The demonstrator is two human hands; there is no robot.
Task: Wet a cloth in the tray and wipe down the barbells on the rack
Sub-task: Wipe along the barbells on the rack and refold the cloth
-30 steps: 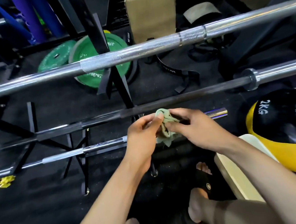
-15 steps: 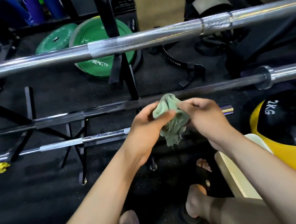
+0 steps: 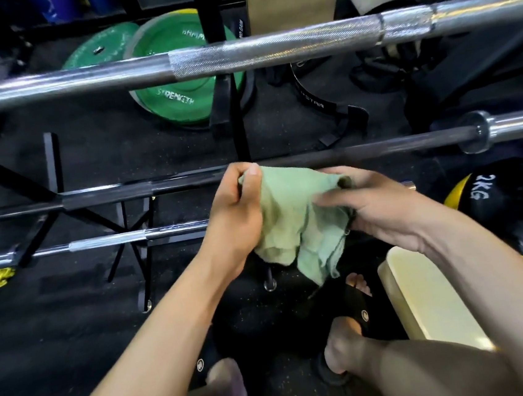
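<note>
Both hands, left hand [image 3: 234, 213] and right hand [image 3: 374, 205], clutch cloth [image 3: 292, 223], hiding lowest barbell [image 3: 135, 237].

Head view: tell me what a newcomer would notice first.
Centre frame, the left hand and right hand spread a green cloth between them. Across the top runs a thick chrome barbell, with two thinner bars racked below it. Green plates lie on the floor behind, and a yellow-and-black 2KG ball sits at the right edge.

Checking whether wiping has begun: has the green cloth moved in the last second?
Yes. The cloth has risen and spread open, its top now reaching the dark barbell it was below before.
</note>
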